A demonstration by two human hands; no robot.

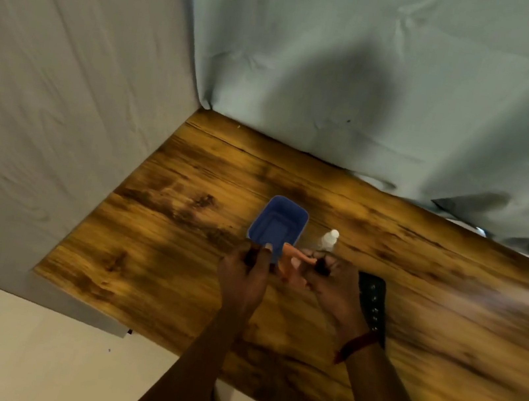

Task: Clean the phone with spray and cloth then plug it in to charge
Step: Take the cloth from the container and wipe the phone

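Head view: wooden table (pixel 188 188), cloth-draped walls along its back and left edges. Blue tub (pixel 278 225) mid-table, toward back edge. Clear spray bottle (pixel 329 240) with white cap upright just right of tub. Left hand (pixel 244 275) and right hand (pixel 334 286) both curled on peach cloth (pixel 293 263) stretched between them. Dark phone (pixel 374 304) flat on table, partly under right hand.
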